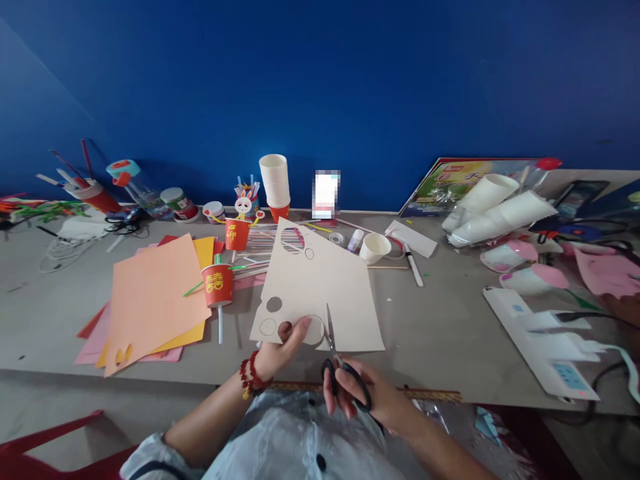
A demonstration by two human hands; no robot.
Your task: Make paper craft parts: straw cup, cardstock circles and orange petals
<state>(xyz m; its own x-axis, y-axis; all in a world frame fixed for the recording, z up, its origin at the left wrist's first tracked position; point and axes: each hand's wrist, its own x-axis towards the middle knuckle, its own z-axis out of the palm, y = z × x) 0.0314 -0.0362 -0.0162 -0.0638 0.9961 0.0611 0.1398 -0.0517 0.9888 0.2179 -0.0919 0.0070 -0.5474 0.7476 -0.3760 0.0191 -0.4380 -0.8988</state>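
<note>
A sheet of white card [330,273] with drawn circles and round cut-outs is held up over the table's front edge. My left hand [280,350], a red bead bracelet at its wrist, grips the card's lower edge, thumb on top beside a drawn circle; its other fingers are mostly behind the card. In my right hand [367,390] is a pair of scissors [332,337] with black handles, thumb and fingers through the loops. The blades point up and away, at the card's lower edge, just right of the drawn circle near my left thumb.
Coloured paper sheets [155,293] lie on the left beside a red paper cup [217,285]. A tall cup stack [275,180] and a rabbit figure [243,207] stand behind. To the right are a white cup [375,248], a marker [413,265] and a power strip [540,347].
</note>
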